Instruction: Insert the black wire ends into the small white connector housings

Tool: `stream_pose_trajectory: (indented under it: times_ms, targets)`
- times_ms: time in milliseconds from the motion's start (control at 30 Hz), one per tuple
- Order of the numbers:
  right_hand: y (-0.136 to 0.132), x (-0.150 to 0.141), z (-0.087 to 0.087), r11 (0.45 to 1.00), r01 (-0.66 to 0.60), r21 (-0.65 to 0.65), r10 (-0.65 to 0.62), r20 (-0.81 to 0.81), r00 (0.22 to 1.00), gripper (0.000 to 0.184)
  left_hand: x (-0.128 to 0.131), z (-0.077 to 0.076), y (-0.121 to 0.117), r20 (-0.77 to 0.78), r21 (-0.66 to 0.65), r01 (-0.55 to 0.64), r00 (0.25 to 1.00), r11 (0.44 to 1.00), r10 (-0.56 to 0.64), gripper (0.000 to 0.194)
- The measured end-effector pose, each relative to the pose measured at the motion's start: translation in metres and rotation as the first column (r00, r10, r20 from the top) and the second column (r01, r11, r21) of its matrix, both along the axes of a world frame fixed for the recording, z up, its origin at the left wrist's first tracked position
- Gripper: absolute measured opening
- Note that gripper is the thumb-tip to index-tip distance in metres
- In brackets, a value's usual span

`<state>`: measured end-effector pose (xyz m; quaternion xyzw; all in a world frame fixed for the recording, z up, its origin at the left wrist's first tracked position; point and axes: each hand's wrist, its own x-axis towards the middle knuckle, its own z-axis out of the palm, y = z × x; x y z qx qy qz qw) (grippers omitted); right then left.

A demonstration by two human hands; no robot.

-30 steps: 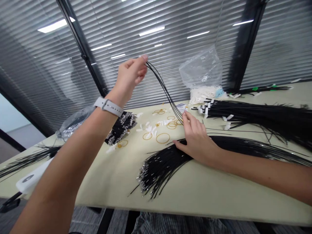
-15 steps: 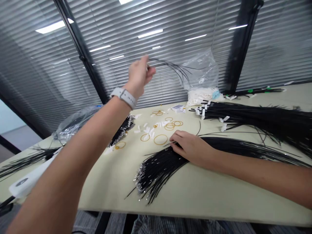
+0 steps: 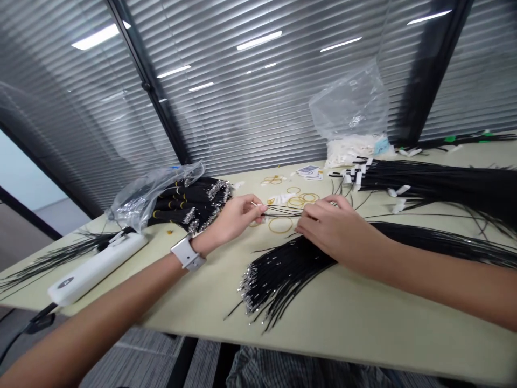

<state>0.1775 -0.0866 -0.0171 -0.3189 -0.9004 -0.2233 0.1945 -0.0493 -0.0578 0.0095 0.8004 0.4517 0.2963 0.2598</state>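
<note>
Several wires (image 3: 283,211) stretch above the bench (image 3: 388,323), pinched in the fingers of your left hand (image 3: 236,218); your right hand (image 3: 339,229) curls over them farther along, its exact grip hidden. Banded bundles (image 3: 194,198) lie beyond your left hand, seemingly finished; the pile (image 3: 278,263) by your right hand looks loose, so much probably remains.

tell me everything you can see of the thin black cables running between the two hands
Several thin, flexible-looking black cables run side by side, almost straight and roughly level, over the pale yellow tabletop. The bare left hand pinches them; the curled, bare right hand hides where they continue. Their ends are unclear.
</note>
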Motion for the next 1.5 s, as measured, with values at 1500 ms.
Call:
stream_pose_trajectory:
  times_ms: [1500]
  targets:
    - [0.010,-0.017,-0.017,0.925,-0.125,-0.359,-0.098,-0.544,0.833,0.018,-0.005,-0.021,-0.032,0.345,-0.354,0.082,0.937,0.932,0.048,0.021]
